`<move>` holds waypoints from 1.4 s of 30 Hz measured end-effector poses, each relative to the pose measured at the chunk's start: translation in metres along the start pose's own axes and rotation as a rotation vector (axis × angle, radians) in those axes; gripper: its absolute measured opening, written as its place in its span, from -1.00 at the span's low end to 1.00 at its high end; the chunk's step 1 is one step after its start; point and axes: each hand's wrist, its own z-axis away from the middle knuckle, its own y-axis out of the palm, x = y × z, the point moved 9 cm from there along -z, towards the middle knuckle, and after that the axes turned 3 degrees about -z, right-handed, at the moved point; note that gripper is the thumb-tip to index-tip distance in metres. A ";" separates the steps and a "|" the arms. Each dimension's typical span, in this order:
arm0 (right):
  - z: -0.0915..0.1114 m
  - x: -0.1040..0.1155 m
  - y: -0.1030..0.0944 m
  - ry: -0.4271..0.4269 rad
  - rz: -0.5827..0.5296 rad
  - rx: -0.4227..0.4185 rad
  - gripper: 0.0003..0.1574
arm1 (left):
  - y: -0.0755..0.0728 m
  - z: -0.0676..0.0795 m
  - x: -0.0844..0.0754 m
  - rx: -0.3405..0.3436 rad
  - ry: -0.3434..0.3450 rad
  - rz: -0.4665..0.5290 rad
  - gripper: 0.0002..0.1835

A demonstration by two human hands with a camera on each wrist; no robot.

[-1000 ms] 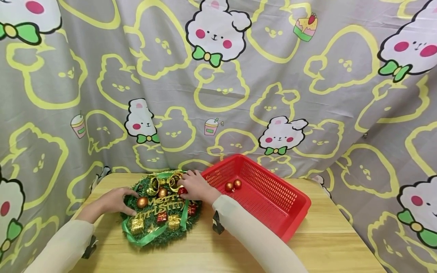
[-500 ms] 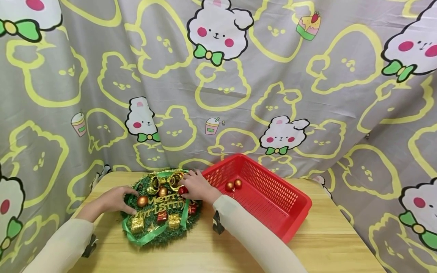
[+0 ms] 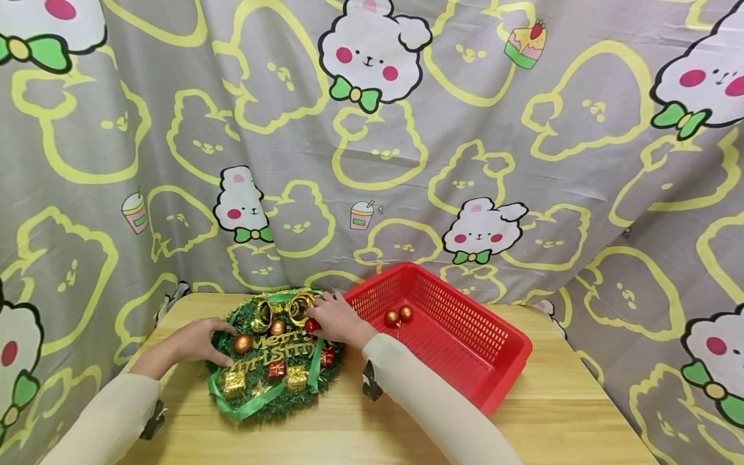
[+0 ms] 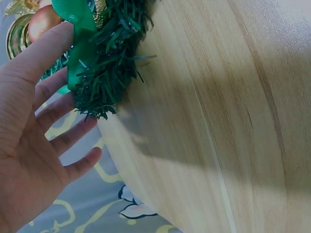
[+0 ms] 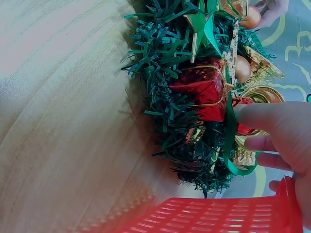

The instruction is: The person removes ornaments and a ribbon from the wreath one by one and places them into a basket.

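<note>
A green tinsel Christmas wreath point(image 3: 279, 407) with gold lettering, small gift boxes and a green ribbon point(image 3: 247, 408) lies on the table. My left hand point(image 3: 200, 342) rests at its left edge, fingers spread; in the left wrist view the thumb lies over the ribbon and the fingertips meet the tinsel. My right hand point(image 3: 340, 320) reaches over the upper right side, where thumb and fingers pinch a shiny red ball point(image 3: 311, 325) beside the gold bells point(image 3: 299, 309). In the right wrist view the thumb covers part of that ball. Copper balls point(image 3: 243, 343) also sit on the wreath.
A red plastic basket point(image 3: 465, 297) with perforated walls stands right of the wreath, close to my right hand. Two copper balls point(image 3: 398, 315) lie inside it. Behind the wooden table point(image 3: 558, 387) hangs a grey curtain point(image 3: 395, 142) with cartoon prints.
Both hands stay in nearly the same places on the wreath. The camera view has shifted slightly; basket and balls have not visibly moved.
</note>
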 end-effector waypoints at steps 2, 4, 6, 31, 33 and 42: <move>0.000 0.000 -0.001 -0.003 -0.004 -0.005 -0.49 | 0.000 -0.001 0.000 -0.001 0.001 0.001 -0.24; 0.000 0.000 -0.002 -0.010 -0.012 -0.009 -0.50 | 0.000 -0.001 -0.001 -0.003 0.001 0.001 -0.23; 0.001 0.001 -0.003 -0.015 -0.022 -0.017 -0.51 | 0.000 -0.001 0.000 -0.004 0.006 -0.003 -0.23; 0.003 0.006 -0.007 -0.064 -0.066 -0.044 -0.57 | -0.001 0.002 -0.003 -0.011 0.001 -0.007 -0.23; 0.003 0.008 -0.009 -0.068 -0.071 -0.042 -0.57 | -0.001 0.002 -0.002 -0.011 0.001 -0.004 -0.23; 0.003 0.016 -0.016 -0.086 -0.069 -0.037 -0.53 | -0.001 0.001 -0.003 -0.013 0.008 -0.001 -0.23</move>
